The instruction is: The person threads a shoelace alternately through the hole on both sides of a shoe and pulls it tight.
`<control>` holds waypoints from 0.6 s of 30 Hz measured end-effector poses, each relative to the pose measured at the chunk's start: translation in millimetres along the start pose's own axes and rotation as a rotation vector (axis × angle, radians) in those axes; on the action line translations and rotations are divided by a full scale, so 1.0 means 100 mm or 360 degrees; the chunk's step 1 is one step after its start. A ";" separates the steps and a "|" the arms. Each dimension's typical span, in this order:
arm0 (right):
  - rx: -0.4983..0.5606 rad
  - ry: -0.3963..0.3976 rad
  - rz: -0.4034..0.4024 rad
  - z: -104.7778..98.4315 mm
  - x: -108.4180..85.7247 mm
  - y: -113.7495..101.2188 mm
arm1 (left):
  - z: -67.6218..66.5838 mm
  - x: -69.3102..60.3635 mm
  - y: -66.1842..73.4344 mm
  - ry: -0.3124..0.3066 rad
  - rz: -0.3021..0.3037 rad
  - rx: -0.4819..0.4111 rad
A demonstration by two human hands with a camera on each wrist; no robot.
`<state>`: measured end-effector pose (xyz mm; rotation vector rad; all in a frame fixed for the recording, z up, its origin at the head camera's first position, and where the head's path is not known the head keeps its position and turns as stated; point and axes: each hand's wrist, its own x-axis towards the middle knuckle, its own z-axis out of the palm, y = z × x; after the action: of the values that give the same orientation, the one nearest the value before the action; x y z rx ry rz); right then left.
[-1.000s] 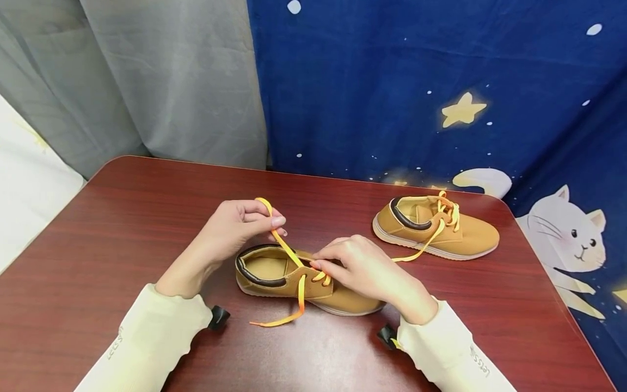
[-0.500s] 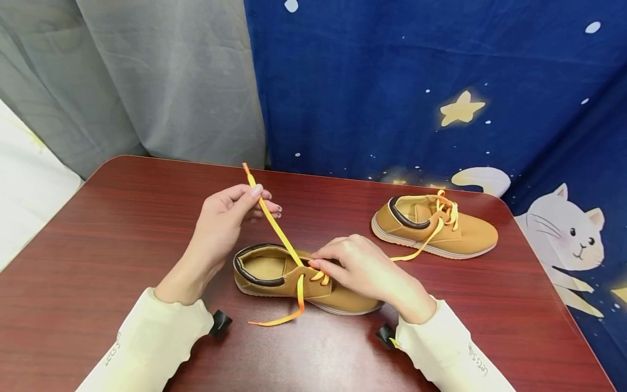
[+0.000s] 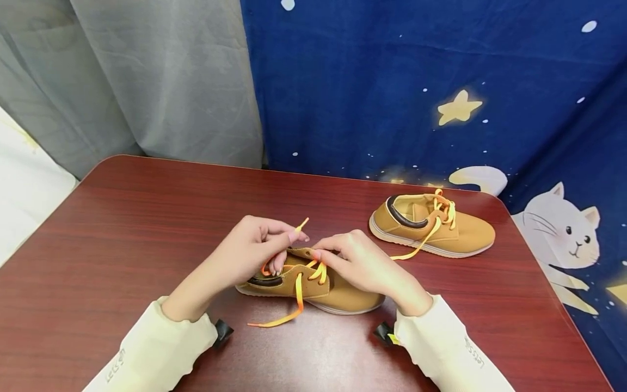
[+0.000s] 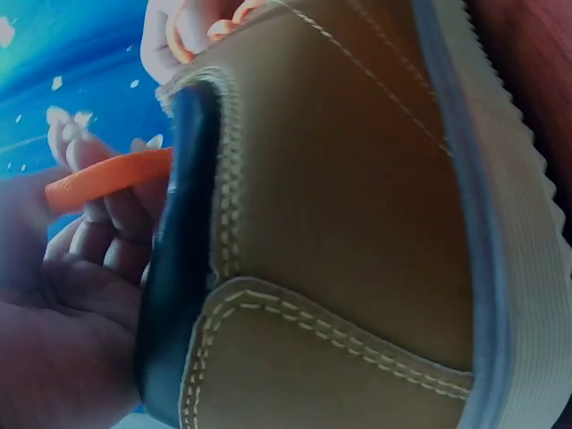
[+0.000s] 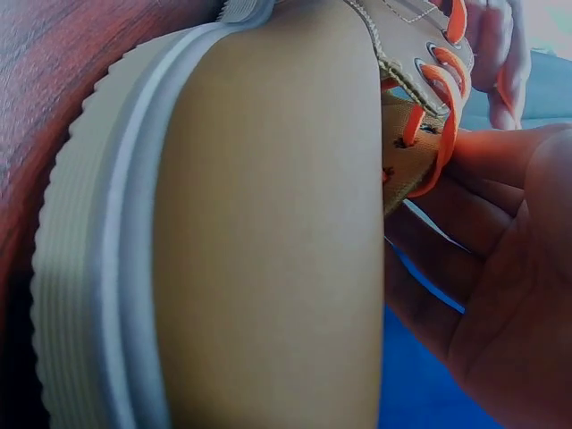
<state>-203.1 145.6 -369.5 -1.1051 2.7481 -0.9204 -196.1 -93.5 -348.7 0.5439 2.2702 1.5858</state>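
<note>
A tan lace-up shoe (image 3: 355, 301) with a dark padded collar lies on the table, toe to the right. Over its opening my left hand (image 3: 252, 250) pinches an orange-yellow shoelace (image 3: 303, 224) near one end, the tip poking up past the thumb. In the left wrist view, the lace (image 4: 107, 177) bends from the hand behind the collar. My right hand (image 3: 364, 264) grips the far eyelet flap (image 3: 301, 252) between thumb and fingers. The right wrist view shows laces (image 5: 451, 98) crossing the eyelets beside the thumb. The other lace end (image 3: 284, 322) trails onto the table in front.
A matching shoe (image 3: 472, 233) with tied laces stands at the back right of the reddish-brown table (image 3: 147, 218). One of its lace ends reaches left toward my right hand. Grey (image 3: 171, 81) and blue (image 3: 352, 81) curtains hang behind the table.
My left hand has come down and right from above the shoe, bringing the lace end close to the far flap. That flap now stands more raised; my right hand stays nearly in place.
</note>
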 end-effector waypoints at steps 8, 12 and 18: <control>0.0101 0.0002 0.0097 0.01 0.00 0.03 | 0.03 -0.01 -0.03 -0.0165 -0.0042 0.0271; 0.0176 0.0006 0.0162 0.01 0.01 0.05 | 0.05 -0.01 -0.03 -0.0206 -0.0026 0.0420; 0.0244 -0.0011 0.0212 0.01 0.03 0.06 | 0.06 -0.01 -0.04 -0.0205 -0.0014 0.0477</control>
<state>-208.7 147.0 -373.4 -0.8879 2.6545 -1.0844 -192.9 -89.9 -354.2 0.6876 2.4195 1.1746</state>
